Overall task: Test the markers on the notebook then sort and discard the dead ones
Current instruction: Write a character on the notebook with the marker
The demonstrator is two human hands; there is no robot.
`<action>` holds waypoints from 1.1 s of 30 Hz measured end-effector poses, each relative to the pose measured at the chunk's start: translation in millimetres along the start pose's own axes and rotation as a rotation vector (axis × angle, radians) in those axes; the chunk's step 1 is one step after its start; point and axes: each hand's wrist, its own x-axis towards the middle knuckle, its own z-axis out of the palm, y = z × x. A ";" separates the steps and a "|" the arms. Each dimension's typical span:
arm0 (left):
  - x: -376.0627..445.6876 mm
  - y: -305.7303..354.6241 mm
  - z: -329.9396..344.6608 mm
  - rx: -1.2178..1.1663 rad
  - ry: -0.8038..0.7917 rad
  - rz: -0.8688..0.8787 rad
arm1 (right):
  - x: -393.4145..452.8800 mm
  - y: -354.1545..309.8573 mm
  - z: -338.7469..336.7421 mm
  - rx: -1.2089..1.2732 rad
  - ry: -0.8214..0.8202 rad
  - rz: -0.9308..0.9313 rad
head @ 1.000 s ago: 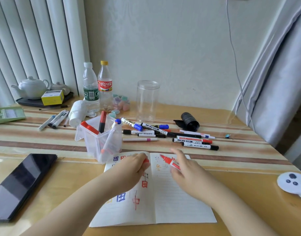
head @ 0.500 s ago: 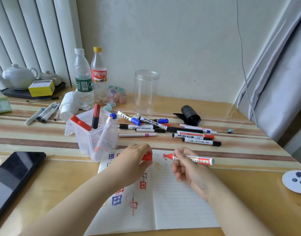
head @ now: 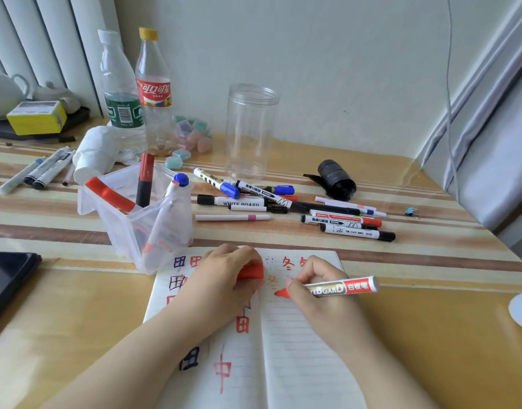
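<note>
over the open notebook (head: 298, 349), the right hand (head: 318, 293) pinches an uncapped red whiteboard marker (head: 339, 287); the left hand (head: 224, 278) grips its red cap (head: 250, 273). step in hand: testing. next, judged: press the tip to the page and draw.

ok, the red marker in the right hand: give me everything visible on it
The red whiteboard marker has a white barrel printed with "WHITEBOARD" lettering, a red label band near the rear end and a red nib section. It looks like plastic. It is uncapped; the left hand holds a red cap. The marker lies nearly level, nib pointing left, over the notebook at its right page. The right hand pinches it near the nib. Whether the nib touches paper cannot be told.
</note>
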 end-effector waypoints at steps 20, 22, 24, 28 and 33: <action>-2.6 -1.2 -2.6 -0.009 -0.011 -0.024 | -2.1 1.9 -0.7 -0.093 0.006 -0.028; -2.5 -1.2 -2.5 -0.009 -0.011 -0.029 | -2.1 1.9 -0.7 -0.093 0.025 -0.025; -2.6 -1.5 -2.4 -0.004 -0.016 -0.041 | -2.5 1.7 -1.2 -0.098 0.026 -0.026; -2.5 -1.4 -2.2 -0.003 -0.013 -0.038 | -6.2 -0.1 -1.4 -0.065 -0.063 -0.027; -2.8 -0.8 -2.4 -0.002 -0.008 -0.032 | -5.9 -0.6 -2.1 -0.073 -0.029 -0.046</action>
